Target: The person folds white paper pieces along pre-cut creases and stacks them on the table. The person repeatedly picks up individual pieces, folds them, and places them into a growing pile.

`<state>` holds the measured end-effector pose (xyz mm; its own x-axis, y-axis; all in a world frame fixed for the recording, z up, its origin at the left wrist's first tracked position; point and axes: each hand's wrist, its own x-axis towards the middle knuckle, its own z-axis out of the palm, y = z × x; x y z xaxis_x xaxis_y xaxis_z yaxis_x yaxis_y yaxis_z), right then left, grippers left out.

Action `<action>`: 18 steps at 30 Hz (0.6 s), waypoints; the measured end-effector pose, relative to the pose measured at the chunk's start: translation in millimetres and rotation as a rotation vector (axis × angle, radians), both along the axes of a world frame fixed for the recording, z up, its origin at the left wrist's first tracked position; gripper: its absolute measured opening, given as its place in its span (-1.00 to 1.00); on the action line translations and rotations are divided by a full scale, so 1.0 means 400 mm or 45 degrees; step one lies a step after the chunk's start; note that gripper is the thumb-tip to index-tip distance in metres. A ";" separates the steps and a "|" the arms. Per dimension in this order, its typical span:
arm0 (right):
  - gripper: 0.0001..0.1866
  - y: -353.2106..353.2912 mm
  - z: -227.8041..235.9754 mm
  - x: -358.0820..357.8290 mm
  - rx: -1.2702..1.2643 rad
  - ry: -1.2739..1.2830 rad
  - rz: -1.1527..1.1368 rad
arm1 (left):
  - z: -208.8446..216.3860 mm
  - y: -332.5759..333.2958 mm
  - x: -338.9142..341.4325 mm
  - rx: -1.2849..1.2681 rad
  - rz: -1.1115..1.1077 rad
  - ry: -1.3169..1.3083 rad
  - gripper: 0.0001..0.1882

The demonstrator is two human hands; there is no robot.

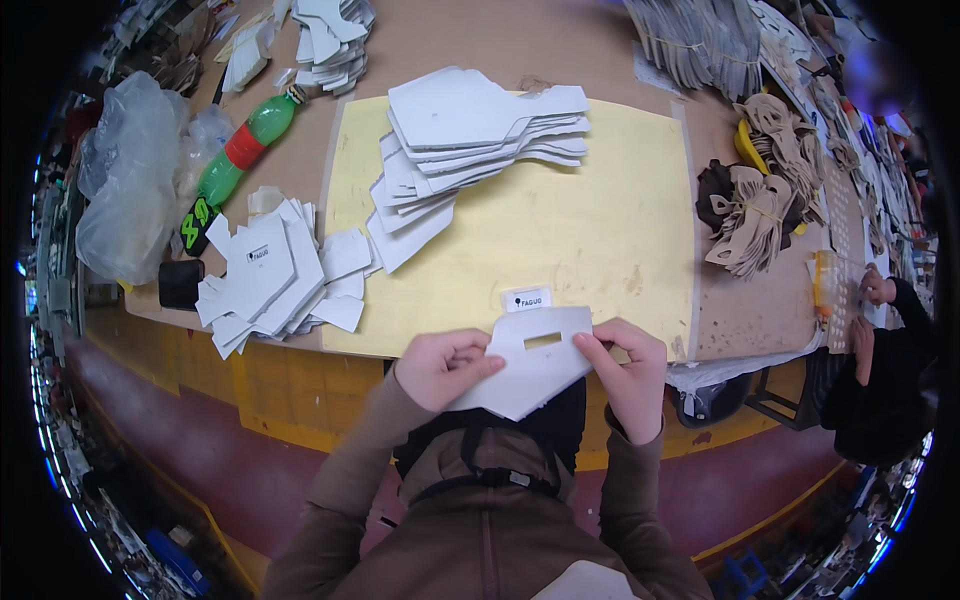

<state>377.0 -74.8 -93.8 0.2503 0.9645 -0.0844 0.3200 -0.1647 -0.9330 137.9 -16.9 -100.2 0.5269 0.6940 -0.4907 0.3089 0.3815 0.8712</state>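
Note:
Between my two hands is a white cut-out panel with a small rectangular slot, held at the table's front edge. My left hand pinches its left side, thumb on top. At its right upper corner my right hand grips with thumb and fingers. Just beyond the slot, a small white printed label lies on the yellow sheet. To the left sits a loose pile of white panels, the top one bearing a dark printed label. Farther off, a fanned stack of white panels rests on the sheet.
A green bottle with a red band lies at the left, near clear plastic bags and a black box. Tied bundles of beige pieces and grey pieces are on the right. Another person's hands show at far right.

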 end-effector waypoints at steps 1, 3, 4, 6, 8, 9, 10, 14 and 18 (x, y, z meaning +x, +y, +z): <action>-0.92 0.015 -0.011 0.002 0.074 -0.163 0.051 | 0.002 0.018 -0.001 0.026 0.008 0.044 -0.75; -0.90 0.043 -0.030 0.006 0.102 -0.252 0.076 | 0.012 0.055 0.003 0.061 0.026 0.088 -0.73; -0.88 0.055 -0.038 0.007 0.130 -0.310 0.087 | 0.019 0.071 0.005 0.073 -0.004 0.147 -0.75; -0.86 0.075 -0.050 0.010 0.114 -0.308 0.096 | 0.028 0.100 0.011 0.133 -0.050 0.174 -0.81; -0.84 0.088 -0.057 0.012 0.096 -0.312 0.102 | 0.027 0.120 0.020 0.164 -0.094 0.267 -0.80; -0.83 0.092 -0.060 0.013 0.075 -0.308 0.105 | 0.024 0.125 0.023 0.180 -0.098 0.281 -0.80; -0.82 0.095 -0.062 0.014 0.068 -0.317 0.111 | 0.021 0.127 0.025 0.216 -0.101 0.278 -0.79; -0.81 0.102 -0.064 0.015 0.033 -0.400 0.144 | 0.002 0.128 0.028 0.127 -0.044 0.324 -0.68; -0.81 0.105 -0.067 0.016 0.020 -0.410 0.145 | -0.004 0.120 0.028 0.067 0.000 0.333 -0.67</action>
<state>383.5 -32.6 -120.4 0.1527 0.9883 -0.0039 0.6139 -0.0979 -0.7833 149.2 31.2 -101.7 0.3870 0.7220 -0.5735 0.5259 0.3381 0.7805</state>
